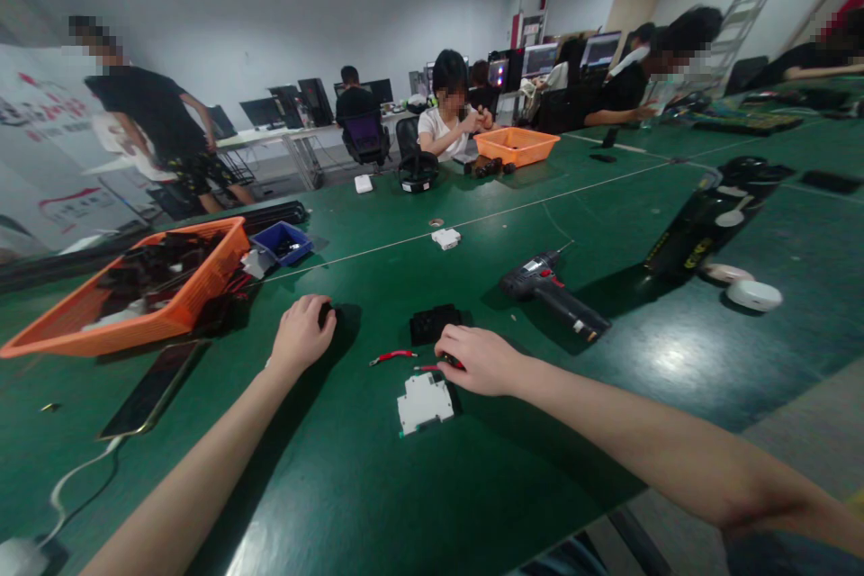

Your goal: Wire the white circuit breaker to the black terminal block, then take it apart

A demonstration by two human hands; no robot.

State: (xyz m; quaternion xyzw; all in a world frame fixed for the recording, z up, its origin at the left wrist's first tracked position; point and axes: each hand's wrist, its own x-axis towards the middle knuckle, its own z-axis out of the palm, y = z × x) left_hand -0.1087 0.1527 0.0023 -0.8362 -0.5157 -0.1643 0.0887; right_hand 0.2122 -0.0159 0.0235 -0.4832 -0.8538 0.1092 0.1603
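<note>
Grey wall (270, 9) behind, green tabletop (337, 504) below; left hand (303, 335) and right hand (476, 360) half-curl their fingers (449, 344), any hold unclear.

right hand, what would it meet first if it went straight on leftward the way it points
Probably the loose short red wire with metal ends lying on the green tabletop, left of the right hand; depth is unclear, so the hand might pass above.

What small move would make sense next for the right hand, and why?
Perhaps the right hand should pinch and lift the red wire nearest it: that wire's end pokes out right beside it, so little reaching seems needed. Whether it's already gripped, I can't tell.
</note>
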